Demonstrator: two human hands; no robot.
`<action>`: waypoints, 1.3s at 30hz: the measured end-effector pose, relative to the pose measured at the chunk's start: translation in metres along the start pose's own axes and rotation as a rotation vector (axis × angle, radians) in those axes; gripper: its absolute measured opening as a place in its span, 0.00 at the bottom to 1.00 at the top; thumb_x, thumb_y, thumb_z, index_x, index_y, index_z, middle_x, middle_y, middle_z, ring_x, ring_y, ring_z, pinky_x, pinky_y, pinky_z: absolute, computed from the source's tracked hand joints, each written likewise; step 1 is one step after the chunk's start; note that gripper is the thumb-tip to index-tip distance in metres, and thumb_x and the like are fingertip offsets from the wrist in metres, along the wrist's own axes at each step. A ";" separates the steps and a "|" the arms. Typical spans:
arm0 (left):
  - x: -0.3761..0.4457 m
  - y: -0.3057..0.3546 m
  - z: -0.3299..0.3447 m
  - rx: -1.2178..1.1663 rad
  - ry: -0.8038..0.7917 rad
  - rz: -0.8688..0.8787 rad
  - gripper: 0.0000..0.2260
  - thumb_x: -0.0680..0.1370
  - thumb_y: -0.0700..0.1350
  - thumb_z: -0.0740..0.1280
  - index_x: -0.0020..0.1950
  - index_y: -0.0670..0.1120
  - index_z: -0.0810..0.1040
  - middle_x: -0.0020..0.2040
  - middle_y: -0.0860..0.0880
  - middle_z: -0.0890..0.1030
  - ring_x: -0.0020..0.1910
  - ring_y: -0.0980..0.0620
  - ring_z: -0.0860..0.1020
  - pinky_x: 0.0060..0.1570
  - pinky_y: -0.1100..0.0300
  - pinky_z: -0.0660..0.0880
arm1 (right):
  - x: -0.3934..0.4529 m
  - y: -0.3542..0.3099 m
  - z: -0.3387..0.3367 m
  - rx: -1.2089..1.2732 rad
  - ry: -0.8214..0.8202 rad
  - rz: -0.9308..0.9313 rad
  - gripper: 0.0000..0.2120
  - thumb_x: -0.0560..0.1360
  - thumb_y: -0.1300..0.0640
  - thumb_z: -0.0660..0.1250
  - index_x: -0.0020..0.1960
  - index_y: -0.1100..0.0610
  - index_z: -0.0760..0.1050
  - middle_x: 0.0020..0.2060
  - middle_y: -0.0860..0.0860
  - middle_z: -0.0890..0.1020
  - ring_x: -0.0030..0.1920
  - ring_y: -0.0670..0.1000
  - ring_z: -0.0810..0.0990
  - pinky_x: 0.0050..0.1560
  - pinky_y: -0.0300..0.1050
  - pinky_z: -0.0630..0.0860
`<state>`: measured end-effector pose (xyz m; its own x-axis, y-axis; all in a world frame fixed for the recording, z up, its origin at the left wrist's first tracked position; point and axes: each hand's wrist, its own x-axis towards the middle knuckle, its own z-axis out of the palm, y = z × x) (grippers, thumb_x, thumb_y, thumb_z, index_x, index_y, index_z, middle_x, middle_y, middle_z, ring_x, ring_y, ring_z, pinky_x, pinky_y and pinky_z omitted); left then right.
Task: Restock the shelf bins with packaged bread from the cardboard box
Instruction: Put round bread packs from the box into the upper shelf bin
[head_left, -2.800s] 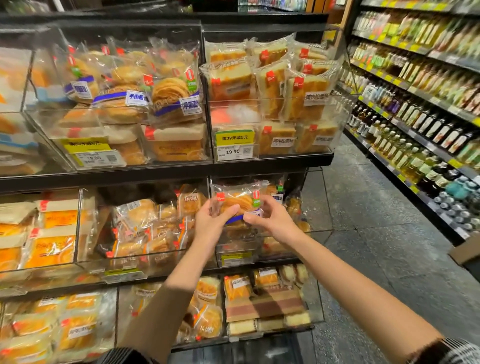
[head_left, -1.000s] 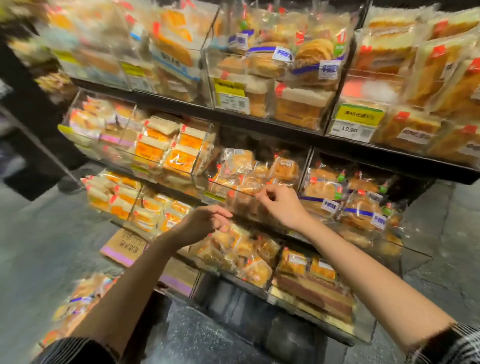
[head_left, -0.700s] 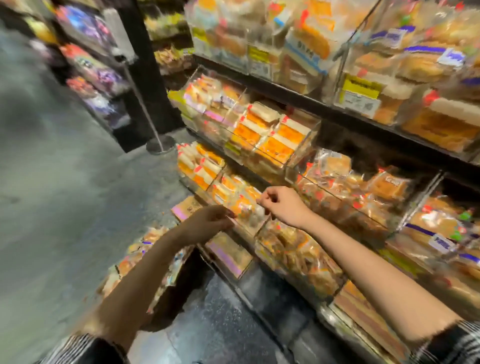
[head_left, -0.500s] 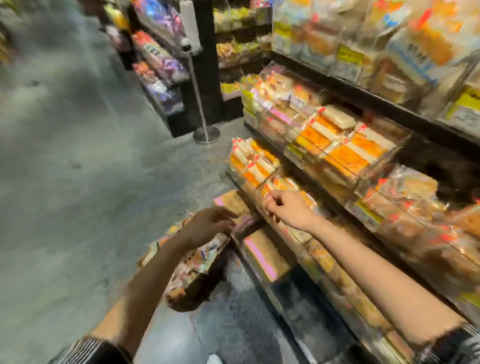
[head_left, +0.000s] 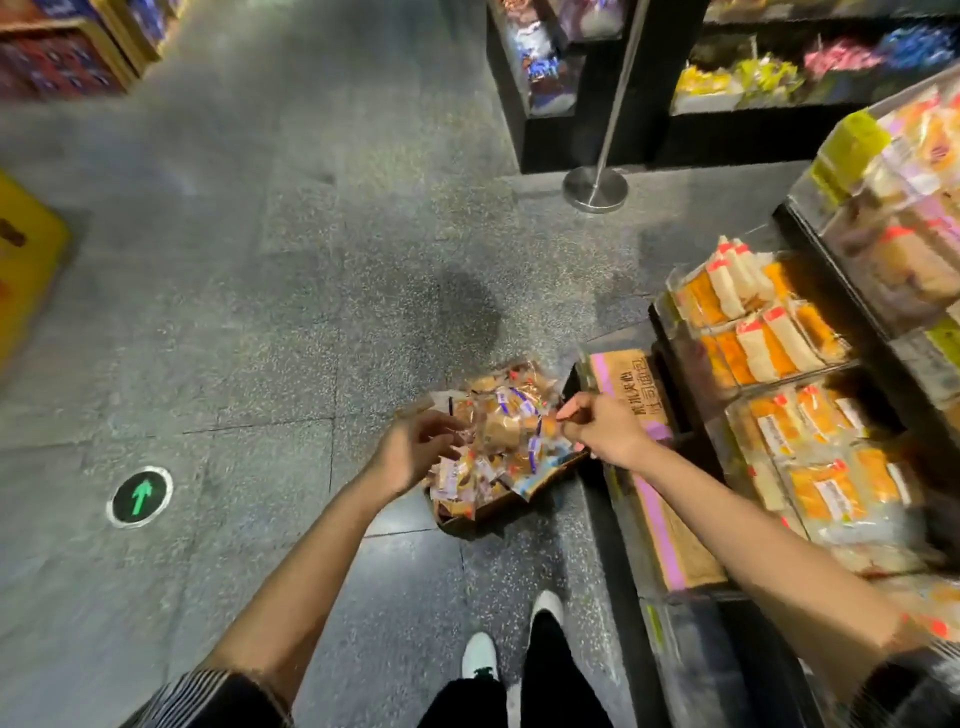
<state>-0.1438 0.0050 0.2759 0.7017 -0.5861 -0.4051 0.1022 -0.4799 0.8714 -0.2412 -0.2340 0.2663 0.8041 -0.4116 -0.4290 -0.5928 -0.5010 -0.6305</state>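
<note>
Both hands over box (head_left: 498, 506) of bread (head_left: 506, 434) on floor (head_left: 260, 312). Left hand (head_left: 415, 454) relaxed, grip released. Right hand (head_left: 605, 428) curled; grip unclear.

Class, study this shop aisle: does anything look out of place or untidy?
Yes: the cardboard box of packaged bread sits on the floor in the aisle, packets heaped loosely above its rim. A flattened carton lies beside the shelf bins.

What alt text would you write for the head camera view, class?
Both hands, left hand and right hand, reach down over a cardboard box of packaged bread on the floor, beside shelf bins.
</note>
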 end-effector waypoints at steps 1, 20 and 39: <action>0.006 -0.011 -0.006 -0.023 0.023 -0.035 0.09 0.78 0.30 0.61 0.56 0.34 0.76 0.40 0.46 0.79 0.30 0.63 0.79 0.32 0.72 0.72 | 0.014 0.000 0.011 -0.003 -0.041 0.019 0.06 0.72 0.64 0.71 0.48 0.58 0.80 0.42 0.50 0.81 0.40 0.41 0.77 0.40 0.33 0.70; 0.206 -0.144 0.012 -0.344 0.310 -0.346 0.11 0.79 0.33 0.61 0.47 0.48 0.79 0.43 0.49 0.82 0.38 0.58 0.81 0.42 0.63 0.75 | 0.267 0.126 0.143 0.189 -0.237 0.559 0.23 0.71 0.60 0.75 0.61 0.65 0.71 0.42 0.59 0.79 0.38 0.55 0.79 0.41 0.53 0.78; 0.254 -0.266 0.067 -0.372 0.202 -0.602 0.14 0.79 0.31 0.58 0.46 0.48 0.77 0.45 0.47 0.81 0.42 0.49 0.80 0.47 0.52 0.76 | 0.367 0.205 0.256 0.584 -0.045 0.940 0.22 0.77 0.48 0.67 0.60 0.66 0.73 0.32 0.57 0.79 0.21 0.49 0.79 0.34 0.48 0.81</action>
<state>-0.0400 -0.0594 -0.0772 0.5611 -0.1416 -0.8156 0.7185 -0.4059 0.5648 -0.0564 -0.2928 -0.1865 0.0522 -0.4053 -0.9127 -0.8653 0.4378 -0.2439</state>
